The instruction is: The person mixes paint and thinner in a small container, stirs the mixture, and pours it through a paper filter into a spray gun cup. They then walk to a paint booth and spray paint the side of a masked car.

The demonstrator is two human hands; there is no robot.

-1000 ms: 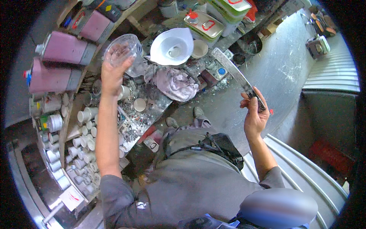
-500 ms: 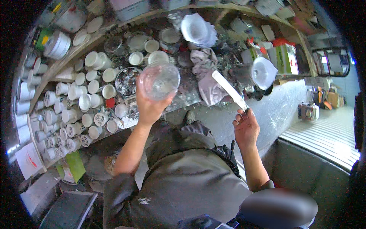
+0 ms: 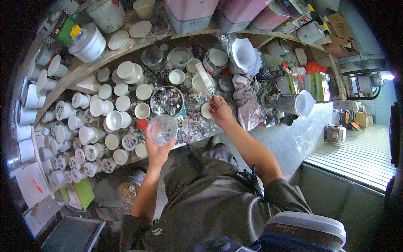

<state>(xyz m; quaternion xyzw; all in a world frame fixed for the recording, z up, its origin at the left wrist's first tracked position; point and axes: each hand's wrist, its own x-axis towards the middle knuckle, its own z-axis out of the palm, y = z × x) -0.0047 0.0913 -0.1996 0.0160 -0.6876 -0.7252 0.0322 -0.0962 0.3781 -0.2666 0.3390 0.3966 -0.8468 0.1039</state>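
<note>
My left hand [image 3: 157, 153] is closed around a see-through plastic cup [image 3: 163, 129], held over the bench's near edge; its mouth faces up and the inside looks bare. Further forward and to the right, my right hand [image 3: 221, 111] grips the lower end of a pale flat stirring stick [image 3: 204, 76]. The stick's far end overlaps a round whitish tub [image 3: 196, 84] in view; whether they touch I cannot tell. Below that hand lies a small pale round lid or cup [image 3: 206, 110]. Left of the stick stands a small white cup [image 3: 176, 76], and nearer, a paint-stained round tin [image 3: 167, 101].
Many white tubs [image 3: 93, 134] crowd the bench's left side. A crumpled grey cloth [image 3: 247, 98] and a stack of white paper cones [image 3: 244, 54] lie on the right. Pink-topped metal cans [image 3: 191, 17] stand on the shelf behind. Green-and-white cans [image 3: 315, 86] stand at far right.
My right hand has swung left and forward over the bench with the stirring stick. My left hand has drawn the plastic cup lower and slightly left. The view has shifted too.
</note>
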